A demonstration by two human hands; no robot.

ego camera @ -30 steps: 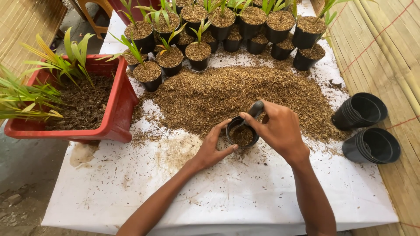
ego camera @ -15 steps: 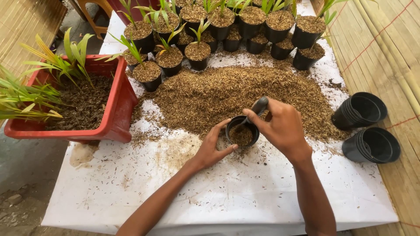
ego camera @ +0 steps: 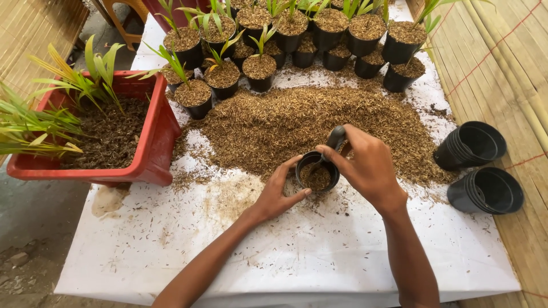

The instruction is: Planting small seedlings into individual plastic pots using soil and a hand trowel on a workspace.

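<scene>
My left hand (ego camera: 278, 190) cups the left side of a small black pot (ego camera: 317, 175) that stands on the white sheet (ego camera: 285, 251) and is partly filled with brown husk mix. My right hand (ego camera: 368, 167) is closed on a dark scoop (ego camera: 333, 140), its handle up and its tip down inside the pot. Just beyond the pot lies a broad heap of husk mix (ego camera: 302, 125).
A red tub (ego camera: 149, 149) of soil with green seedlings (ego camera: 51, 108) sits at the left. Several filled black pots (ego camera: 260, 71), some with seedlings, line the far edge. Two stacks of empty black pots (ego camera: 485, 191) lie at the right on a bamboo mat (ego camera: 508, 63).
The scoop in my right hand shifted slightly over the pot, handle rising then settling. My left hand and the pot stayed put.
</scene>
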